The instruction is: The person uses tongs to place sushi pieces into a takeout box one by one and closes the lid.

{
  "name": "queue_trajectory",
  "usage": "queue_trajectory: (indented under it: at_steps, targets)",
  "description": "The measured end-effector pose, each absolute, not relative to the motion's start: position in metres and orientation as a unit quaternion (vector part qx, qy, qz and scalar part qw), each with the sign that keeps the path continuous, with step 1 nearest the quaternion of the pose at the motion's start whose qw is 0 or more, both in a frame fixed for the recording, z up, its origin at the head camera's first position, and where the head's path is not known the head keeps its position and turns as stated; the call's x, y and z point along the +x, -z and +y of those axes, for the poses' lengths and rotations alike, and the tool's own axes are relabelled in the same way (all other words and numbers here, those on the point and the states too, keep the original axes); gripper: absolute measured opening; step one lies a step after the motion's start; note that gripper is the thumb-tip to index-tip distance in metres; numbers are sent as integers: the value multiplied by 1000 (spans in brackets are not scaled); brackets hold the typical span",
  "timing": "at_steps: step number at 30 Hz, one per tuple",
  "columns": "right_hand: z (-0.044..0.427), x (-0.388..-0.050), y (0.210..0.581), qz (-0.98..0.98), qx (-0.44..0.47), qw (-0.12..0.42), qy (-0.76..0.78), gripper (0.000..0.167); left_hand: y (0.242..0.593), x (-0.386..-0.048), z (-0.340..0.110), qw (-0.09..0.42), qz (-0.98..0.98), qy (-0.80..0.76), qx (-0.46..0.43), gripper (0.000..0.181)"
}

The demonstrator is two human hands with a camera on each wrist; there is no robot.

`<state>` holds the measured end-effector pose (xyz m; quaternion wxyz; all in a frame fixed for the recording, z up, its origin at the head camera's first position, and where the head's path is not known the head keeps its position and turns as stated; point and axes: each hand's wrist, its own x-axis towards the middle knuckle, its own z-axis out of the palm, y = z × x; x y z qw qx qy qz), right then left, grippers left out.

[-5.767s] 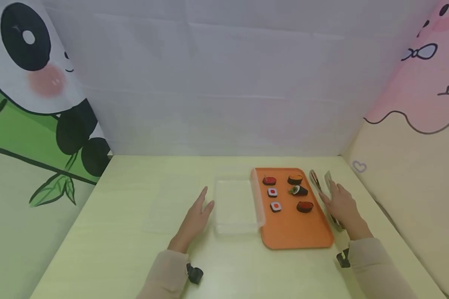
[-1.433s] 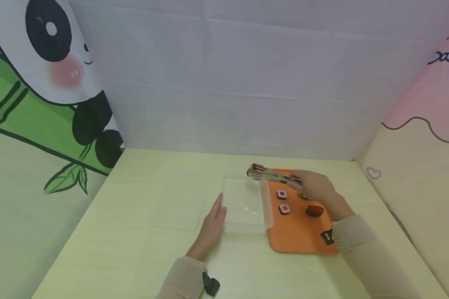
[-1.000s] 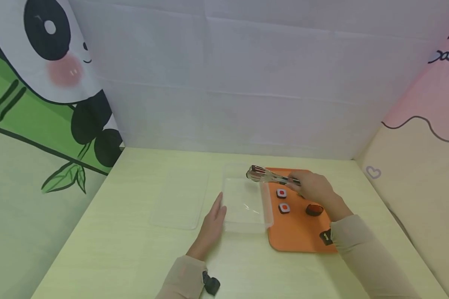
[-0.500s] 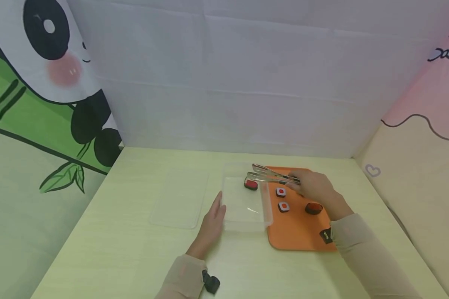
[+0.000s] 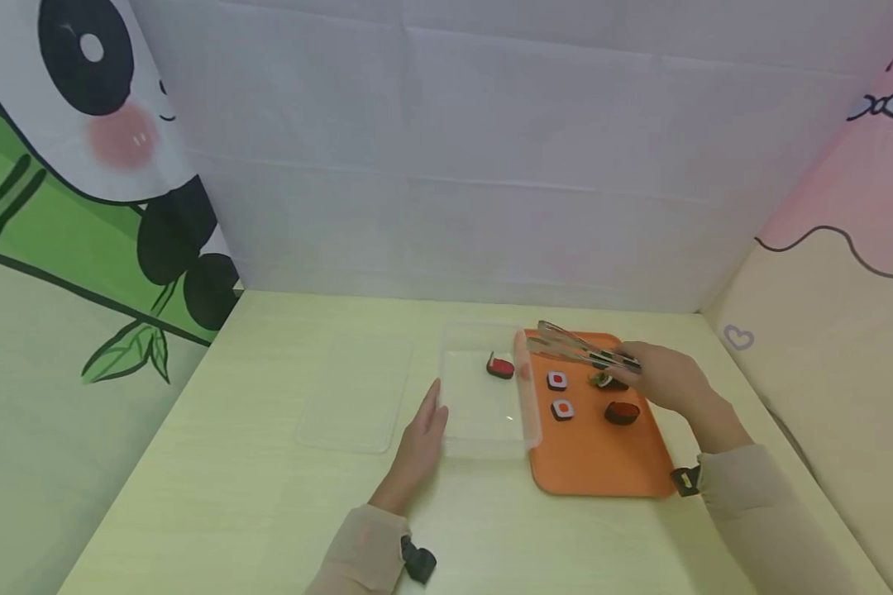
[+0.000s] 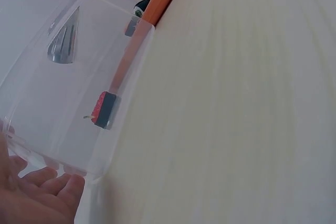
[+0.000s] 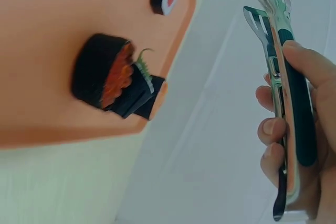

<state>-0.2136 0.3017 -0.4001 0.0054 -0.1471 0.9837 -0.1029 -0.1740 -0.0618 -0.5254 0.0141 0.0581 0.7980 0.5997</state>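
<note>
My right hand grips metal serving tongs. Their parted tips hold nothing and hover over the far part of the orange tray. Inside the clear plastic container lies one red-topped sushi piece. My left hand rests against the container's left side, its fingers touching the wall in the left wrist view. On the tray sit two white-and-red sushi rolls, a gunkan sushi with orange-red topping and a hand roll. Another piece beyond the hand roll is mostly hidden by the tongs and hand.
A clear flat lid lies on the pale table, left of the container. The container's right edge overlaps the tray's left edge. A white backdrop stands behind the table, with printed cartoon panels at both sides.
My right hand picked up the tongs from beside the tray. The tongs have parted, leaving the red-topped sushi in the container, and moved right over the tray. My left hand came to the container.
</note>
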Motion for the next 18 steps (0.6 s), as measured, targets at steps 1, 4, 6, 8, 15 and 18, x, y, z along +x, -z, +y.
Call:
queue_trajectory:
  at_steps: [1,4,6,8,15,18]
  targets:
    - [305,-212,402,984,-145,7,101,33,525,-174,-62,14,797,-600,59,53]
    - [313,-207,408,986,-138,12,94,35,524,-174,-62,15,797,-601,60,53]
    - [316,-204,412,987,-135,12,90,38,523,-173,-62,17,796,-602,59,53]
    - [318,-201,416,987,-131,13,89,38,523,-173,-62,18,796,-602,58,53]
    - [322,-193,431,987,-125,24,96,27,525,-173,-62,17,797,-601,54,53]
    - [324,-192,438,988,-120,24,94,27,525,-174,-61,17,797,-601,53,53]
